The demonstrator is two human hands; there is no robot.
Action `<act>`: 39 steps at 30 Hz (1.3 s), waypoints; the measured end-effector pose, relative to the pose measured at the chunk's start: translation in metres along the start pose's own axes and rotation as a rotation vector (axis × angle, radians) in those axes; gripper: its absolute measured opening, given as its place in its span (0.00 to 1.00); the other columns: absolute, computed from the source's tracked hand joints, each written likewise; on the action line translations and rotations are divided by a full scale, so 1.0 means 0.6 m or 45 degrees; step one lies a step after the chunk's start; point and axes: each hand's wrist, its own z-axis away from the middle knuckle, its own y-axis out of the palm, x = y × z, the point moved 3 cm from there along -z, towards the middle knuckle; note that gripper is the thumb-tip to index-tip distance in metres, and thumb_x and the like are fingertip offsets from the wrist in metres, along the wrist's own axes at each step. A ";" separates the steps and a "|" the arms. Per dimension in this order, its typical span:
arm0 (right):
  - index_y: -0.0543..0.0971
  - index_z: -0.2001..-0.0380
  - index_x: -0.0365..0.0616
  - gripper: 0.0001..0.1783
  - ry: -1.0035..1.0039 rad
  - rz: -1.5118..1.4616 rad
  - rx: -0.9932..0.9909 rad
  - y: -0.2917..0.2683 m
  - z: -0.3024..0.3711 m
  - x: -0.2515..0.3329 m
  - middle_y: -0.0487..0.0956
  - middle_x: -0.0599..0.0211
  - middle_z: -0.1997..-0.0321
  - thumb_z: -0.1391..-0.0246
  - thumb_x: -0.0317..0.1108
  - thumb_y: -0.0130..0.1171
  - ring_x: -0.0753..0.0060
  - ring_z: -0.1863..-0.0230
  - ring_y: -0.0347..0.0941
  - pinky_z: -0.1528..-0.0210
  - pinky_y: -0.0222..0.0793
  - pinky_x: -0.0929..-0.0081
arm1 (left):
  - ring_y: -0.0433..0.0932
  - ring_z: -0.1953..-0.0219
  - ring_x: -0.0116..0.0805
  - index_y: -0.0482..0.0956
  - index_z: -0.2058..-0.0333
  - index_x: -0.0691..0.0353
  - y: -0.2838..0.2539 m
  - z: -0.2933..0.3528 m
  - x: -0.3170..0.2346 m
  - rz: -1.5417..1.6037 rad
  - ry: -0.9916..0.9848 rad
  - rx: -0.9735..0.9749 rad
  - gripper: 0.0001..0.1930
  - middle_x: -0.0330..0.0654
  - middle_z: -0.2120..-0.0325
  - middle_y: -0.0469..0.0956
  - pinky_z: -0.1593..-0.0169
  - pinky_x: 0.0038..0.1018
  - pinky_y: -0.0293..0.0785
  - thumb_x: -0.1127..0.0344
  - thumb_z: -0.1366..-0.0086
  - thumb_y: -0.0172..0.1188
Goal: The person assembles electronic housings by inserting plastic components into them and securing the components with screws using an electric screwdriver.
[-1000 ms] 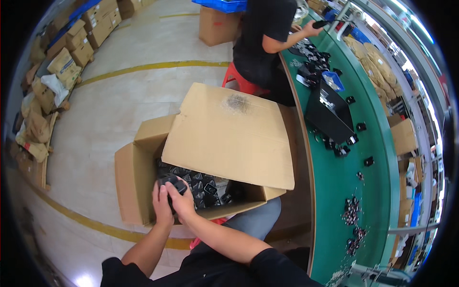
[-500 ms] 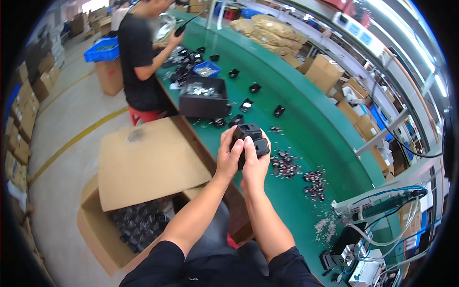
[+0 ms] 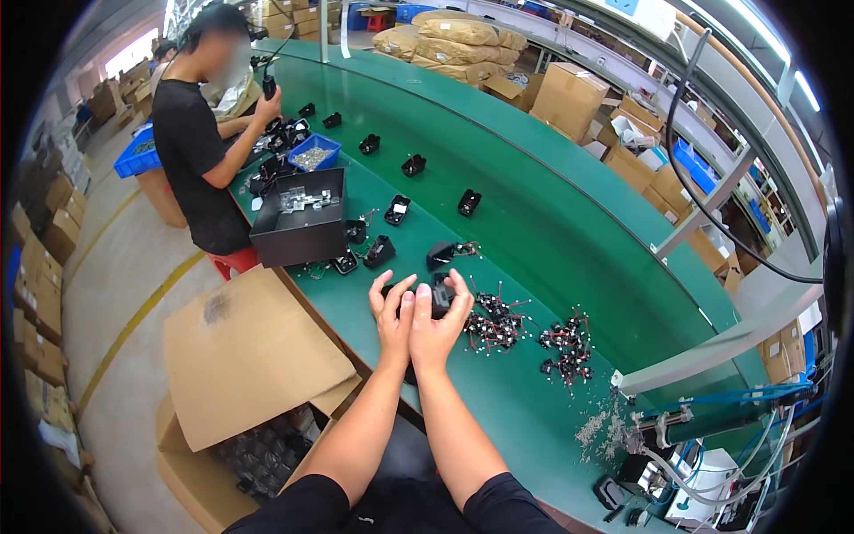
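Note:
Over the green bench (image 3: pixel 498 400), my two hands are side by side, with wrists close together. My right hand (image 3: pixel 438 329) has its fingers curled round a small black plastic housing (image 3: pixel 440 301), partly hidden by the thumb and fingers. My left hand (image 3: pixel 391 320) has its fingers apart and slightly bent; a dark patch shows behind them, too blurred to make out. Just beyond my fingertips another black housing (image 3: pixel 439 255) rests on the bench beside thin wires. To the right of my hands lies a pile of small black parts with red and black wires (image 3: pixel 498 325).
A second wired pile (image 3: pixel 567 347) and scattered pale bits (image 3: pixel 600 427) lie rightward, near a tubed machine (image 3: pixel 676 463). A black box (image 3: pixel 298 236) and blue tray (image 3: pixel 316 153) stand left. A co-worker (image 3: pixel 200 151) holds a dark tool. An open carton (image 3: pixel 258 347) is beside me.
The view has shifted to the right. My hands were clasped round black housings; now the left fingers have spread. A black housing now shows on the bench beyond them.

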 end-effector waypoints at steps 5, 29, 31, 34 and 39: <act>0.75 0.45 0.38 0.26 -0.036 0.177 -0.018 -0.008 -0.002 -0.019 0.74 0.52 0.48 0.44 0.38 0.69 0.50 0.44 0.70 0.38 0.64 0.55 | 0.66 0.34 0.54 0.79 0.37 0.55 0.003 0.004 0.012 -0.138 0.089 -0.032 0.23 0.51 0.40 0.72 0.26 0.51 0.53 0.54 0.26 0.56; 0.65 0.33 0.45 0.37 -0.027 0.426 0.372 -0.287 0.043 0.028 0.65 0.52 0.42 0.47 0.26 0.59 0.50 0.42 0.68 0.32 0.64 0.58 | 0.44 0.23 0.69 0.61 0.26 0.45 -0.079 0.107 -0.069 -0.834 0.512 0.760 0.41 0.58 0.26 0.50 0.27 0.69 0.41 0.54 0.35 0.68; 0.57 0.28 0.51 0.43 0.339 0.293 0.607 -0.368 0.100 0.025 0.65 0.59 0.41 0.45 0.24 0.62 0.64 0.42 0.69 0.39 0.70 0.65 | 0.45 0.24 0.69 0.61 0.26 0.46 -0.067 0.101 -0.065 -0.856 0.470 0.731 0.39 0.58 0.26 0.51 0.27 0.69 0.42 0.58 0.33 0.66; 0.53 0.27 0.42 0.43 0.521 0.002 0.577 -0.417 0.157 0.069 0.70 0.56 0.43 0.39 0.25 0.66 0.64 0.43 0.74 0.39 0.73 0.67 | 0.56 0.27 0.67 0.61 0.28 0.60 -0.079 0.139 -0.113 -0.454 0.669 0.543 0.35 0.58 0.28 0.55 0.29 0.61 0.56 0.61 0.31 0.63; 0.65 0.32 0.36 0.42 -0.080 0.562 0.586 -0.400 0.157 0.127 0.74 0.45 0.36 0.45 0.35 0.74 0.39 0.34 0.72 0.31 0.68 0.51 | 0.67 0.32 0.46 0.55 0.26 0.61 -0.036 0.285 -0.196 0.956 -0.871 1.200 0.32 0.49 0.29 0.59 0.33 0.42 0.68 0.52 0.20 0.49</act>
